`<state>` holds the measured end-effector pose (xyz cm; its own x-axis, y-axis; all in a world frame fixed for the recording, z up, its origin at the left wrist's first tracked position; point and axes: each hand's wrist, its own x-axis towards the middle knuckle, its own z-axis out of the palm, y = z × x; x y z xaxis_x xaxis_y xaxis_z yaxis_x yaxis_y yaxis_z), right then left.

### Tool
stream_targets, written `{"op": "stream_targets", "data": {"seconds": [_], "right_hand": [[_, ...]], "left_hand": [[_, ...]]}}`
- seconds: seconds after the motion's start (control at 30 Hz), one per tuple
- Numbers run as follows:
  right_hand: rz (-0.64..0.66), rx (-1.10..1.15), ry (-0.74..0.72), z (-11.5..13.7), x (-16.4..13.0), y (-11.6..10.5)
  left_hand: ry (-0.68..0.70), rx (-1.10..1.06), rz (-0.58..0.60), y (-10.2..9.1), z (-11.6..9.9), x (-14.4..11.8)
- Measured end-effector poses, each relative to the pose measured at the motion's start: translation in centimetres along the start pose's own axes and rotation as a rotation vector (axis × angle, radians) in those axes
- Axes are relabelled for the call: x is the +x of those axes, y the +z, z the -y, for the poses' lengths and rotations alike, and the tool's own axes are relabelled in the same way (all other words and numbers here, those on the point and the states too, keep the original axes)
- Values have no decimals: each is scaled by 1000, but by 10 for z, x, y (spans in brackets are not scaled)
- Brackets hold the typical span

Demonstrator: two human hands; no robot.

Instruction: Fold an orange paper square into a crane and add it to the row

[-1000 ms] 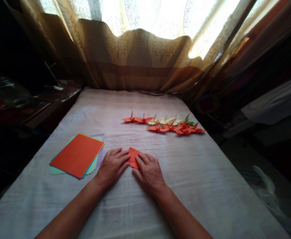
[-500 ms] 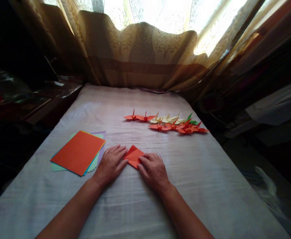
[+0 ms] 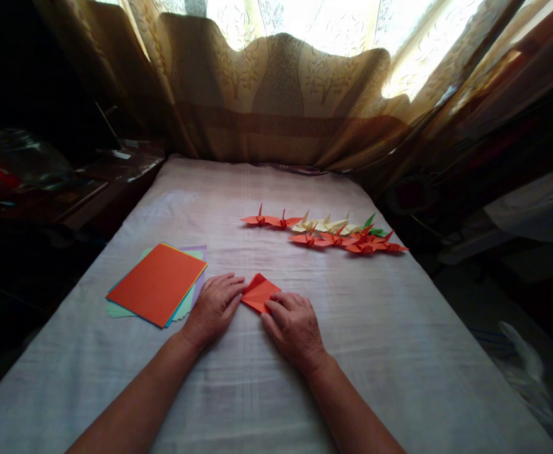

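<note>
Reference point: the stack of coloured sheets (image 3: 157, 285). The folded orange paper (image 3: 260, 292) lies on the pale cloth (image 3: 243, 391), right of the stack. The left hand (image 3: 214, 306), between stack and paper, extends its fingers to the paper's left corner; whether they grip cannot be determined. The right hand (image 3: 297, 329) pinches the paper's near right edge. Paper cranes (image 3: 326, 226) stand beyond and right of the stack.
</note>
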<state>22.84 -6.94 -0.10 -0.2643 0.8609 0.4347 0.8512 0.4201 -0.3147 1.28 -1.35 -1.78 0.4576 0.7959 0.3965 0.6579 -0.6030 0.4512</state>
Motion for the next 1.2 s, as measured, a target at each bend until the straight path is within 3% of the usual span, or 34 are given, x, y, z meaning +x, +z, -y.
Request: {"op": "stream_targets", "data": {"seconds": [0.2,0.37,0.9,1.2], "right_hand": [[-33,-75,-84,-4,0,2],[13,-155,-91,-5,4,0],[-81,-32,76,-7,0,8],[-112,45,117,-4,-2,9]], "left_hand": [[-10,-15,-4,0,0,1],[-11,-23,-10,1,0,1],[8,-46,-75,3,2,1],[24,-100,-119,-5,-6,3]]}}
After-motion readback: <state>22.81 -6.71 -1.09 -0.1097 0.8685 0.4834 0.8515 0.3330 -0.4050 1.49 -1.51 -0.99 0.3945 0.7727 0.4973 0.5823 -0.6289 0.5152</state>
